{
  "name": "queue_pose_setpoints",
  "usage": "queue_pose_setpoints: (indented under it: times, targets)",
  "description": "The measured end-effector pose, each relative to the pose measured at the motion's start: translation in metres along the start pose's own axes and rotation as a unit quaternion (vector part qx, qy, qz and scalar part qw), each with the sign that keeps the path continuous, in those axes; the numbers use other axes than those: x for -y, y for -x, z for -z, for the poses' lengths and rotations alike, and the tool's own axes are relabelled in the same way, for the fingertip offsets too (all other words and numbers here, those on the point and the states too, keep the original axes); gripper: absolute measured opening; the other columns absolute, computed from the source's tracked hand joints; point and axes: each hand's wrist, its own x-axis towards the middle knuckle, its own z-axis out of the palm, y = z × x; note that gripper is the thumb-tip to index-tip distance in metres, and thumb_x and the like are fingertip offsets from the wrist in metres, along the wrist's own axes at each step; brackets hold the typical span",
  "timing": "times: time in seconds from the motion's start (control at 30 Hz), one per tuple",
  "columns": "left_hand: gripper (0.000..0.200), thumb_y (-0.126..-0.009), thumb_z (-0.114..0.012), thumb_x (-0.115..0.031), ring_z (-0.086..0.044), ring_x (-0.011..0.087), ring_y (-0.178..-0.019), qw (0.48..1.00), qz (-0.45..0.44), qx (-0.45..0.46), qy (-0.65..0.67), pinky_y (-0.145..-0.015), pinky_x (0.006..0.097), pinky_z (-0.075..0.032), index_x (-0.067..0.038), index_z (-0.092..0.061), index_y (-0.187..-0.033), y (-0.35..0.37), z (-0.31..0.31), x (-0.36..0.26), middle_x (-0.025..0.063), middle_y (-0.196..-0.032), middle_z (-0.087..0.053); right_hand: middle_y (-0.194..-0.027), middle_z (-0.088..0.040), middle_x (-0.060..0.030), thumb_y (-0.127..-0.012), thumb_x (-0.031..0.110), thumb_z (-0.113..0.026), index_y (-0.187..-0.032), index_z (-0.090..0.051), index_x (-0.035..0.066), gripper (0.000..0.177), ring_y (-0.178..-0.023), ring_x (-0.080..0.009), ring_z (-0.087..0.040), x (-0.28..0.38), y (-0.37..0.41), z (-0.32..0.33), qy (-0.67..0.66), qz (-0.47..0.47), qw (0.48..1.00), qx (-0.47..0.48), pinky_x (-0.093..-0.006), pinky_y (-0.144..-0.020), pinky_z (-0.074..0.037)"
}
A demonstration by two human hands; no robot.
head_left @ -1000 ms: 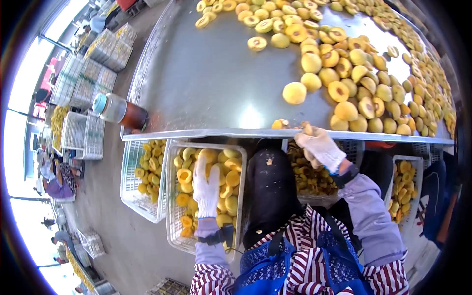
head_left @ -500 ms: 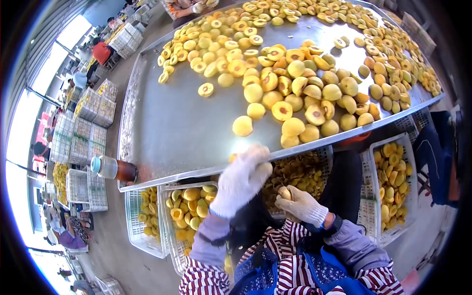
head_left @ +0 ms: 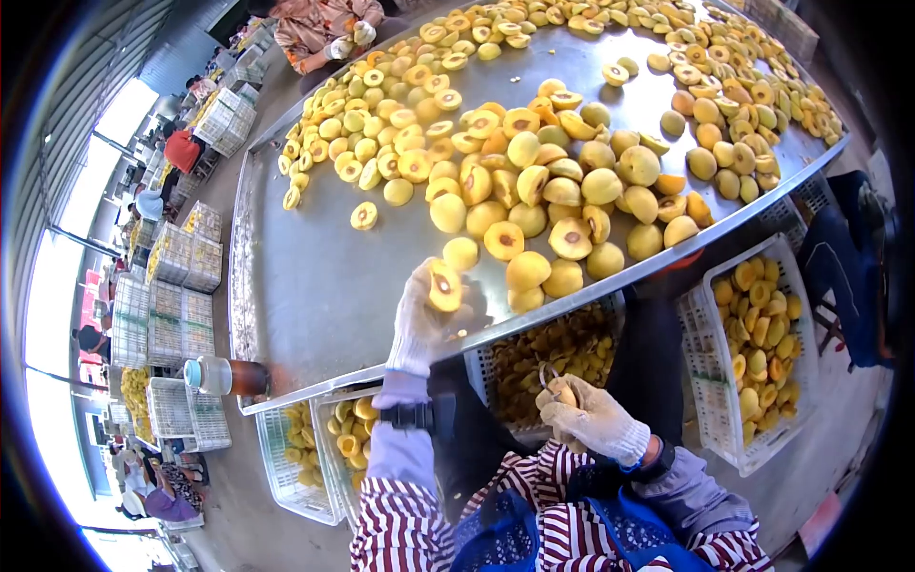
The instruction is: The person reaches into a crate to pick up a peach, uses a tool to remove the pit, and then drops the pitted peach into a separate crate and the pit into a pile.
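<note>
My left hand, in a white knit glove, is closed around a yellow peach half just above the metal table's near edge. The cut face with its brown centre is turned toward me. My right hand, gloved as well, is in front of my body below the table edge. Its fingers are wrapped round a small tool with a curved metal loop; the palm side is hidden. A pile of peach halves lies on the table just beyond my left hand.
The metal table has a raised rim. Under its edge stand a crate of scraps, a crate of peach halves at right and more crates at left. A capped bottle lies by the left corner. Another person works across the table.
My left hand has moved from the table's near edge up and left, and a peach half now shows in it. The right hand's metal loop has come into sight. The view has shifted slightly.
</note>
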Motion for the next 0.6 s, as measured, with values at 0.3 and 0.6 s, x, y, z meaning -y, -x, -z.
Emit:
queue_pose_setpoints:
  times: [0.3, 0.6]
  targets:
    - [0.087, -0.091, -0.049, -0.069, -0.069, 0.0363, -0.094, 0.97, 0.027, 0.213, 0.11, -0.077, 0.04, -0.06, 0.0, -0.039, -0.143, 0.102, -0.037, 0.024, 0.0275, -0.119, -0.061, -0.078, -0.068, -0.0161, -0.088, 0.042, -0.07, -0.11, -0.059, 0.006, 0.044, -0.07, -0.0311, -0.069, 0.004, 0.001, -0.015, 0.31, 0.119, 0.942, -0.052, -0.0393, -0.062, -0.052]
    - [0.085, -0.094, -0.049, -0.067, -0.067, 0.0245, -0.1, 0.976, -0.046, 0.212, -0.022, -0.09, 0.0321, -0.054, 0.009, -0.051, -0.132, 0.151, -0.059, 0.011, 0.0209, -0.115, -0.067, -0.078, -0.067, -0.0206, -0.089, 0.048, -0.065, -0.112, -0.057, 0.006, 0.049, -0.074, -0.0407, -0.068, 0.006, 0.016, -0.03, 0.401, 0.163, 0.897, -0.088, -0.0476, -0.064, -0.054]
